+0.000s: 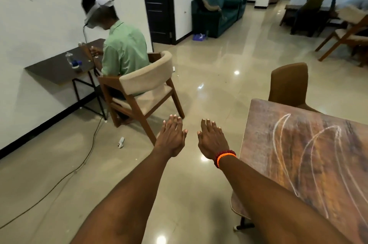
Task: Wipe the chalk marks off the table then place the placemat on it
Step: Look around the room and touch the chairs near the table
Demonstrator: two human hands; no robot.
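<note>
Head view: looking forward and down from the wearer's head, over both outstretched arms.
Table (298,144): sitting close at lower right.
Floor (199,68): stretching away beyond.

Brown wood-grain tabletop (278,144) at four o'clock carries white looping chalk marks (310,144). An orange-and-maroon beaded bracelet (224,157) circles the right wrist. At ten o'clock, a beige-cushioned wooden chair (147,84); at twelve, a teal sofa (219,13).

Both arms stretch forward over the glossy floor (199,76), the left hand (171,137) and right hand (212,140) flat, fingers straight, holding nothing. To their right stands the wooden table (256,144), white chalk marks (310,144) looping across its top
</note>
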